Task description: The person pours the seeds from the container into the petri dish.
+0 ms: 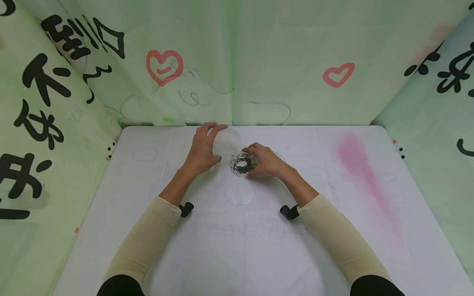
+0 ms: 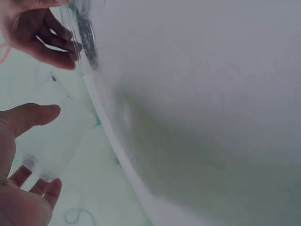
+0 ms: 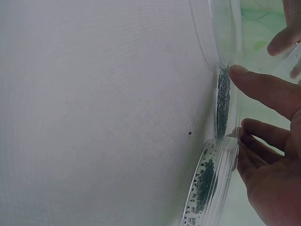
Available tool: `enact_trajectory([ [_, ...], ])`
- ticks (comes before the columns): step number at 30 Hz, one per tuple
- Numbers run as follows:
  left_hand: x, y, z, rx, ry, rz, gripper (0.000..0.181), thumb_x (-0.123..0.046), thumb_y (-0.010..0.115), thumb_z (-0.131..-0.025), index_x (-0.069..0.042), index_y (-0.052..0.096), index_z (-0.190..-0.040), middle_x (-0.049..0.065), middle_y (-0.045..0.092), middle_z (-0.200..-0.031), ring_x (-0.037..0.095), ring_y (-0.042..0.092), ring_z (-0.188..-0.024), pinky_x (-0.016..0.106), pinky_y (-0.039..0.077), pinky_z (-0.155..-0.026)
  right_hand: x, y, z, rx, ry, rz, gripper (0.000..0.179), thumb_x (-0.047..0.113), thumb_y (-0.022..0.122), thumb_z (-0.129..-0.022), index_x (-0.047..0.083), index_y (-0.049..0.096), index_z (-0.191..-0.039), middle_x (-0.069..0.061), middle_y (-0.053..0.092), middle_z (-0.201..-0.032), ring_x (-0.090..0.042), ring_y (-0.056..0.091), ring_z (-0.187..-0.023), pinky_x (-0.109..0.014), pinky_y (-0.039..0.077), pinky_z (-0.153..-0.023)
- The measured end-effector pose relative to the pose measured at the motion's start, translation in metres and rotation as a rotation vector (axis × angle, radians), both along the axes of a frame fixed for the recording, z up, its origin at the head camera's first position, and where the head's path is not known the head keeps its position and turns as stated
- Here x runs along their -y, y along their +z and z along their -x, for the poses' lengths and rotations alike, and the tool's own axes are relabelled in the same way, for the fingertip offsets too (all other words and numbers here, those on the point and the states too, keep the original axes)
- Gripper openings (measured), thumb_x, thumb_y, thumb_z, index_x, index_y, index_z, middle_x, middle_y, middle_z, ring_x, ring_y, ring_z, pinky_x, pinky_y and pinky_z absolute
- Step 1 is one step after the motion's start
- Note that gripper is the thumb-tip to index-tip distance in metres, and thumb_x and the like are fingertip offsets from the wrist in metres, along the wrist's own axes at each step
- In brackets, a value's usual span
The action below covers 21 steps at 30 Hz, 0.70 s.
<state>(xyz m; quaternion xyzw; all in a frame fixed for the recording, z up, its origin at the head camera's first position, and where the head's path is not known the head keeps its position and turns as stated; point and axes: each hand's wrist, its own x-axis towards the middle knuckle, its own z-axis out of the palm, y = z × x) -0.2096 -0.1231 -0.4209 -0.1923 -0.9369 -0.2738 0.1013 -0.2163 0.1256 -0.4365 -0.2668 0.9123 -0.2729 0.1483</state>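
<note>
My left hand (image 1: 203,150) is at the back middle of the table. Between its thumb and fingers it grips a clear container (image 1: 228,142), which carries a few dark specks. Its outline is faint, and fingertips show through it in the left wrist view. My right hand (image 1: 264,161) holds the rim of a clear petri dish (image 1: 238,169), thumb on the near side and fingers on the far side. Dark granules (image 3: 223,103) lie in the dish, in a ring around a pale middle as seen from above. The container is just behind this dish.
A clear petri dish (image 1: 239,194) sits nearer me on the white table (image 1: 237,250). Another petri dish (image 3: 202,183) with dark granules stands beside my right hand, mostly hidden by it in the head view. One loose granule (image 3: 190,133) lies on the table. A green curtain (image 1: 266,61) hangs behind.
</note>
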Motion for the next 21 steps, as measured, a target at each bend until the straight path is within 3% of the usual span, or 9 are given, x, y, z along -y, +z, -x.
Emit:
enact_trajectory([
  [7,0.028,-0.008,0.007,0.238,0.079,-0.236,0.099,-0.002,0.091,-0.073,-0.015,0.040,-0.156,0.019,0.042,-0.149,0.040,0.044,-0.139,0.055,0.042,-0.113,0.000,-0.001,-0.001,-0.002,-0.004,0.011,0.085,0.018,0.091,-0.076,0.001,0.053,-0.149,-0.022,0.052,-0.149,-0.045,0.051,-0.139,-0.056,0.041,-0.116],
  [13,0.053,-0.008,0.009,0.458,0.120,-0.357,0.101,-0.007,0.089,-0.078,-0.022,0.032,-0.160,0.015,0.042,-0.158,0.039,0.036,-0.151,0.058,0.038,-0.116,0.000,-0.001,-0.001,0.002,-0.005,0.005,0.085,0.019,0.091,-0.076,0.002,0.052,-0.150,-0.022,0.051,-0.149,-0.045,0.050,-0.139,-0.056,0.041,-0.116],
  [17,0.065,-0.008,0.010,0.546,0.114,-0.395,0.101,-0.006,0.086,-0.082,-0.024,0.027,-0.162,0.013,0.039,-0.163,0.040,0.031,-0.154,0.058,0.033,-0.121,0.000,-0.001,-0.001,-0.001,-0.002,0.006,0.085,0.019,0.091,-0.076,0.002,0.052,-0.150,-0.022,0.052,-0.149,-0.045,0.050,-0.140,-0.056,0.041,-0.116],
  [21,0.073,-0.010,0.012,0.586,0.108,-0.386,0.102,-0.005,0.084,-0.084,-0.021,0.023,-0.164,0.012,0.037,-0.166,0.040,0.029,-0.155,0.057,0.031,-0.122,0.000,-0.002,-0.001,-0.002,-0.001,0.010,0.085,0.019,0.091,-0.076,0.002,0.052,-0.150,-0.022,0.052,-0.149,-0.044,0.050,-0.140,-0.056,0.041,-0.116],
])
